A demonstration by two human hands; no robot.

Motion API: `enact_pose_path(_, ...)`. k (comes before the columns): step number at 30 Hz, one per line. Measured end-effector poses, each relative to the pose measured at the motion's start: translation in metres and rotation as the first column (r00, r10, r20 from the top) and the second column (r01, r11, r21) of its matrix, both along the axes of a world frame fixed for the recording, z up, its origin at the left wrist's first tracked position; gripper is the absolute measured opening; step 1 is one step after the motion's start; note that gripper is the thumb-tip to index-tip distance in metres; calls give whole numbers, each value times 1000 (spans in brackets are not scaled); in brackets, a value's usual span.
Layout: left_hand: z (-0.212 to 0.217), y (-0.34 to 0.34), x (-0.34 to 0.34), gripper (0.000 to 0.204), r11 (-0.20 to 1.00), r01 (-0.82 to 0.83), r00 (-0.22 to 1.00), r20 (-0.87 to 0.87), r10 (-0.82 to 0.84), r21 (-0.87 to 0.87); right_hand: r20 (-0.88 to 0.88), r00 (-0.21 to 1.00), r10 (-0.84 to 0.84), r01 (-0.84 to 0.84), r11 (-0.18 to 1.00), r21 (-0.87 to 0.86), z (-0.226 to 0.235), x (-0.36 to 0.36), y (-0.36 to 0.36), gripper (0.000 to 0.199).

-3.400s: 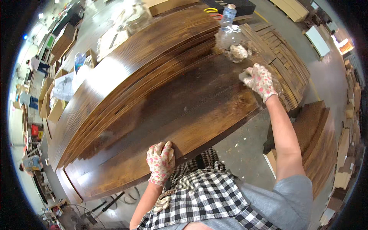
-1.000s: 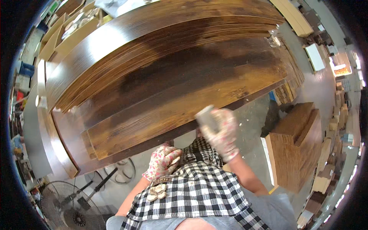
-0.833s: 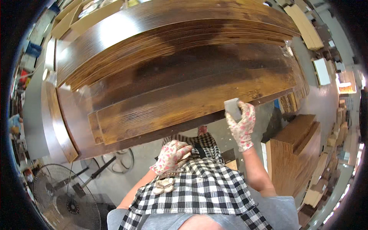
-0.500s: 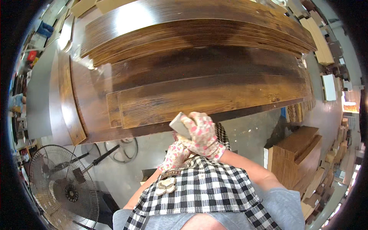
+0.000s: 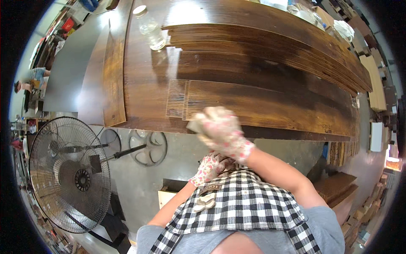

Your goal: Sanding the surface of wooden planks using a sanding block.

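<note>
Looking down from the head view, the right hand in a flowery work glove is curled over a small pale block, looks like a sanding block or sponge, fingers clamped on it so only one corner pokes out on the left side. That block sits right at the near edge of the dark stained wooden boards, just below the lighter, scratchy-looking patch at the end of one plank.

The left hand wears the same kind of glove and is tucked low against the checked apron, under the right wrist. Its fingers look bunched together, but I honestly can't tell whether anything's in that grip.

The boards are stacked in overlapping long rows across the whole surface, glossy under the light. A clear plastic bottle stands upright near the far left end of them, well apart from both hands. Down on the concrete floor to the left there's a big round fan with a wire cage, lying near a pair of metal wheels.
</note>
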State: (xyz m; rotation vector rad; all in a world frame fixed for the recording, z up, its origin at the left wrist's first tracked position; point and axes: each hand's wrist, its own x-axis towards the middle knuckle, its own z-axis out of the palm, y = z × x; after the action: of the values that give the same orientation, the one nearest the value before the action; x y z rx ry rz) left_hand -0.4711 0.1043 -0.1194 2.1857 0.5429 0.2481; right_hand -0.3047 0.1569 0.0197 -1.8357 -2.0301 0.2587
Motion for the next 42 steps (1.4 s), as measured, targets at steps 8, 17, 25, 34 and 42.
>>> enact_pose_path(8, 86, 46, 6, 44, 999, 42, 919, 394, -26, -31, 72, 769, -635, 628, 772, 100, 12, 156, -168, 49)
enact_pose_path(17, 95, 97, 132, 52, 838, -230, 970, 188, 155, 495, -686, 538, -489, 757, 639, 138, -54, 200, -91, 48)
enact_pose_path(25, 108, 201, 132, 37, 619, -573, 768, 90, 634, 537, -709, 549, -442, 745, 644, 175, -72, 205, -95, 45)
enact_pose_path(34, 78, 198, 115, 33, 493, -413, 732, -43, 680, 766, -744, 533, -403, 707, 695, 130, -75, 208, -92, 54)
enact_pose_path(42, 114, 153, 108, 27, 742, -471, 840, 500, 212, 477, -679, 628, -380, 681, 691, 242, -74, 208, -89, 56)
